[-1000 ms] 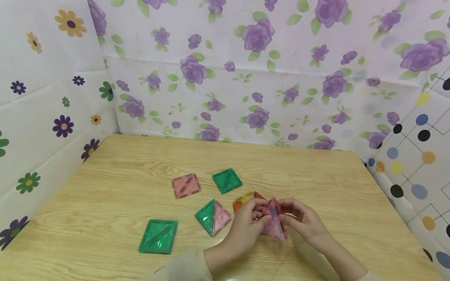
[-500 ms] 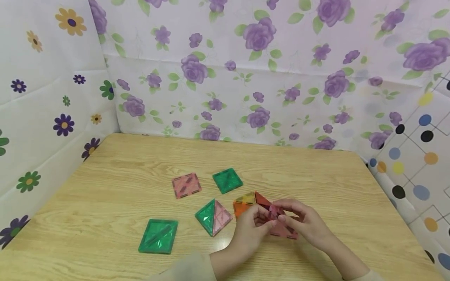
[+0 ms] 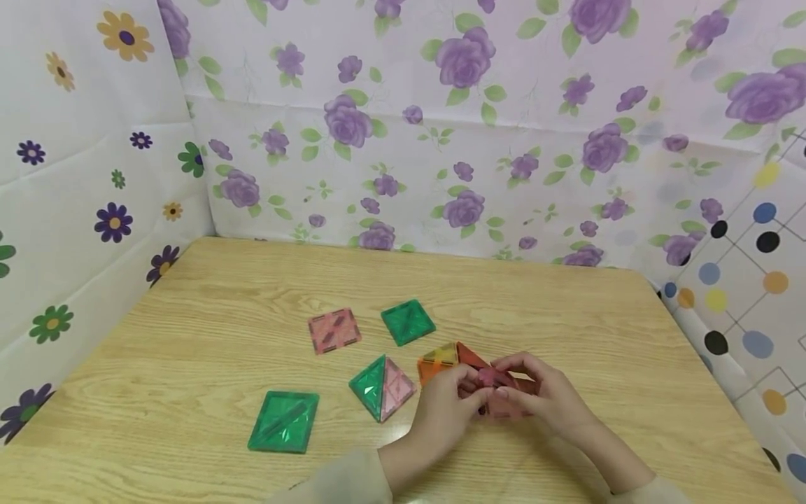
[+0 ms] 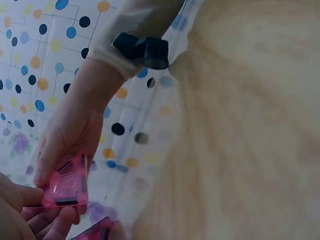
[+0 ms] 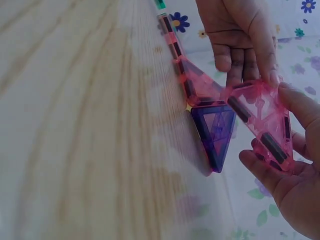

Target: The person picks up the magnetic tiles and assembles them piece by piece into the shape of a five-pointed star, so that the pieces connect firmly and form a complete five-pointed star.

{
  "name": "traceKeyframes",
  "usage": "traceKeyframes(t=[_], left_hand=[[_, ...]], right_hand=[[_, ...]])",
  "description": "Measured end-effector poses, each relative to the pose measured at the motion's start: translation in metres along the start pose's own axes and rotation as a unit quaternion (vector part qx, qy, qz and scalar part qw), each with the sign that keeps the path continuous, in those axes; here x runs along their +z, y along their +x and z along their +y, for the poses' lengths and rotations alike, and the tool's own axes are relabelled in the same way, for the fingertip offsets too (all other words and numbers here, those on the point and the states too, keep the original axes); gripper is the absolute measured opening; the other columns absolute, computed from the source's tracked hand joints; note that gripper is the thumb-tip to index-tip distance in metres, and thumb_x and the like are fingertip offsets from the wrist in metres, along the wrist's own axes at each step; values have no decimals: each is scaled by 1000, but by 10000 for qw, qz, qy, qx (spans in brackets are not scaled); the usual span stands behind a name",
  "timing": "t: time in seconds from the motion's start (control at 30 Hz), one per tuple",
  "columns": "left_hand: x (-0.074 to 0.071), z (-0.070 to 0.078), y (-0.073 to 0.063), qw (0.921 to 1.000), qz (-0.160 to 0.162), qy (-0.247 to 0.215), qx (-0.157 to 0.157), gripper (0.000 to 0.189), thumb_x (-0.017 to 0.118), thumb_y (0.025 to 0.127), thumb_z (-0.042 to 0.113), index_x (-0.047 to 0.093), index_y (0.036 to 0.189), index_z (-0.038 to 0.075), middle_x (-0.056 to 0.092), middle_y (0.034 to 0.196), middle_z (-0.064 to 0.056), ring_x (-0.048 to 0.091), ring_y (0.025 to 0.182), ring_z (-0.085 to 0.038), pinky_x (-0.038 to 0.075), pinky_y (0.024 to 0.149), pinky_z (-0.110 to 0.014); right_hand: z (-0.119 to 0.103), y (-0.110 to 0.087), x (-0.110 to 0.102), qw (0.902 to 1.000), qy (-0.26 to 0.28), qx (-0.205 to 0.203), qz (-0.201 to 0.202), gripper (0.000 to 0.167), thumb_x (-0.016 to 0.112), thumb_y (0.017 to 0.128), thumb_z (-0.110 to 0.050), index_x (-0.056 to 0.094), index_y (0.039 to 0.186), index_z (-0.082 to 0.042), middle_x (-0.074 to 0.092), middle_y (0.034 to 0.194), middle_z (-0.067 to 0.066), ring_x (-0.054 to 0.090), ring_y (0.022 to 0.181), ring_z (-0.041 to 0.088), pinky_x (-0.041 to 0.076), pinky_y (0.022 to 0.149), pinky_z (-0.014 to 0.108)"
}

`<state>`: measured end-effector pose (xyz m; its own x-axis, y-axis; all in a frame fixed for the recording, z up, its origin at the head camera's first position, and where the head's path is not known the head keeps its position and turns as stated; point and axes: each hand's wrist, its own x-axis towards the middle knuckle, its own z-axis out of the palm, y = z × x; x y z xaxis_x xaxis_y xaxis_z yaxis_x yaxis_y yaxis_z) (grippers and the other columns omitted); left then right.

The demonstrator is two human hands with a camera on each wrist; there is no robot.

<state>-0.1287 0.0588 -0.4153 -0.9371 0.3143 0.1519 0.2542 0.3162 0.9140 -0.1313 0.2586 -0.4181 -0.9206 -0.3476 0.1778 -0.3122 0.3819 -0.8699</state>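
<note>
Both hands grip pink translucent magnetic tiles [image 5: 260,107] in front of the person, right of centre. My left hand [image 3: 443,413] pinches their left side, and my right hand [image 3: 557,402] has thumb and fingers around the right side. In the right wrist view the held tiles meet at an angle, with dark magnet strips along the edges. A purple triangular tile [image 5: 215,132] and another pink triangular tile [image 5: 197,82] stand close by. Just behind the left hand are an orange tile [image 3: 433,369], a yellow tile [image 3: 448,353] and a red tile [image 3: 471,356], partly hidden.
To the left on the wooden table [image 3: 208,336] lie a pink square [image 3: 334,331], a green square [image 3: 408,323], a larger green square [image 3: 284,422] and a green-and-pink square [image 3: 382,388]. Flowered cloth [image 3: 403,140] hangs behind the table.
The pink tiles stood up in a point between the hands; they have since been turned and lowered to lie flatter. Both hands shifted slightly rightward. The loose tiles on the left stayed put.
</note>
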Motion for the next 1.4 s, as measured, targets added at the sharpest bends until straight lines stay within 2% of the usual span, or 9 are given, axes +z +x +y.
traceKeyframes(t=[0.13, 0.23, 0.37, 0.6, 0.83, 0.93, 1.07, 1.2, 1.4], left_hand=[[-8, 3, 9, 9971, 77, 734, 200, 10, 70, 88, 22, 70, 90, 12, 67, 74, 7, 48, 60, 6, 41, 52, -13], [-13, 6, 15, 9972, -3, 747, 92, 9, 70, 88, 21, 69, 85, 12, 67, 71, 7, 47, 57, 5, 39, 49, -15], [-17, 6, 18, 9987, -182, 476, -2, 12, 71, 87, 23, 67, 89, 12, 65, 76, 6, 49, 59, 2, 43, 51, -15], [-18, 6, 14, 9975, -653, -75, 275, 33, 69, 88, 30, 66, 113, 9, 68, 96, 0, 57, 72, -2, 49, 63, -14], [-16, 1, 5, 9911, -799, -983, 412, 34, 65, 93, 26, 61, 122, 8, 69, 101, -9, 66, 68, -17, 58, 61, -26], [-16, 1, 4, 9915, -674, -1040, 402, 29, 63, 94, 26, 62, 119, 11, 70, 103, -8, 67, 79, -17, 57, 67, -23], [-16, -2, 4, 9935, -549, -908, 401, 26, 60, 95, 30, 63, 116, 13, 71, 106, -5, 65, 91, -11, 51, 74, -16], [-18, -6, 4, 9942, -578, -809, 417, 30, 57, 96, 35, 62, 118, 14, 70, 107, -4, 63, 81, -10, 51, 69, -16], [-18, -8, 5, 9944, -562, -544, 713, 31, 56, 97, 37, 62, 117, 14, 65, 100, -3, 56, 75, -7, 50, 66, -16]], right_hand=[[4, 6, 1, 9999, -7, -110, 39, 25, 66, 90, -13, 58, 113, -7, 61, 118, 17, 62, 108, 5, 53, 88, 21], [6, 9, 2, 9998, 39, -175, 21, 24, 66, 90, -14, 59, 112, -8, 63, 115, 13, 62, 107, 5, 54, 90, 22], [5, 10, 3, 9989, 236, -397, 10, 24, 64, 90, -8, 58, 113, -5, 63, 113, 7, 62, 106, 2, 54, 90, 22], [-4, 4, 1, 9907, 1003, -910, -140, 36, 60, 89, 5, 50, 124, 8, 58, 120, -7, 58, 113, 4, 50, 95, 20], [-11, 0, 4, 9945, 645, -820, -23, 38, 61, 90, 2, 54, 127, 5, 57, 121, -10, 59, 111, 1, 52, 91, 18], [-14, -3, 5, 9970, 546, -551, -79, 36, 56, 94, -1, 54, 130, 2, 58, 119, -10, 60, 88, -3, 56, 68, 20], [-14, -2, 6, 9960, 736, -452, -212, 35, 53, 96, -1, 53, 130, 4, 55, 119, -9, 52, 66, -2, 47, 46, 30], [-13, 1, 8, 9898, 1207, -692, -295, 35, 55, 93, 4, 49, 127, 12, 53, 122, -7, 64, 89, 1, 53, 53, 24], [-10, 3, 10, 9855, 1373, -943, -316, 35, 57, 90, 8, 49, 123, 15, 54, 123, -7, 58, 116, 2, 52, 91, 21]])
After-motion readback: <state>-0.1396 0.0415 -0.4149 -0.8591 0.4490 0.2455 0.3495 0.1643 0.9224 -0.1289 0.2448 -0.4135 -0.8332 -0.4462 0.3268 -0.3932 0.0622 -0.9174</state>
